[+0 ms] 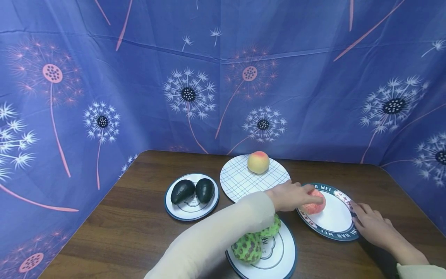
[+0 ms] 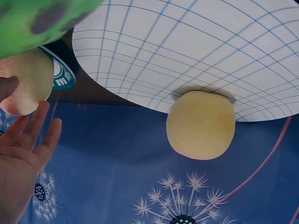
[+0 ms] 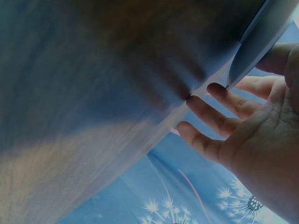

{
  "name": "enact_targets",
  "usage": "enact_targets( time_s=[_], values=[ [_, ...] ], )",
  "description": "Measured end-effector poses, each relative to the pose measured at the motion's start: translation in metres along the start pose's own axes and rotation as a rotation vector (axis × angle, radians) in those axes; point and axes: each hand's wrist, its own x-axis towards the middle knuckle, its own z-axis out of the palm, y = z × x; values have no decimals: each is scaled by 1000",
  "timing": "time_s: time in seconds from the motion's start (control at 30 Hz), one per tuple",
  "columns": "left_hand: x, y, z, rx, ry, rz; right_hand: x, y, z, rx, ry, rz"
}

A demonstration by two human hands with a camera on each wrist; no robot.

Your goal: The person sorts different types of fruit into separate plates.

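Observation:
My left hand (image 1: 290, 195) reaches across and holds a reddish peach (image 1: 313, 203) between thumb and fingers, over the left side of a plate with a dark green, lettered rim (image 1: 334, 235). The left wrist view shows the same peach (image 2: 29, 80) with the thumb at one side and the fingertips at its lower edge. At the plate's right side, my right hand (image 1: 378, 228) rests its fingertips on the rim. In the right wrist view, that hand (image 3: 252, 116) has its fingers spread and loosely bent, with the thumb and index finger partly hidden behind the plate edge (image 3: 261, 49).
A yellow-pink peach (image 1: 258, 162) sits on a round grid-patterned plate (image 1: 235, 178) at the back. Two dark avocados (image 1: 182, 192) lie on a small plate (image 1: 189, 217) at left. Under my left forearm, green bumpy fruits (image 1: 248, 248) sit on another plate (image 1: 283, 257).

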Motion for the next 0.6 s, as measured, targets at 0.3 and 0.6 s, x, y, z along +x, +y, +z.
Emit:
enact_targets(
  time_s=[0.3, 0.6],
  values=[
    [-4, -4, 6, -32, -79, -12, 1, 2, 2, 1, 12, -3],
    [-1, 0, 6, -46, -84, -38, 1, 2, 3, -10, 23, -8]
  ],
)
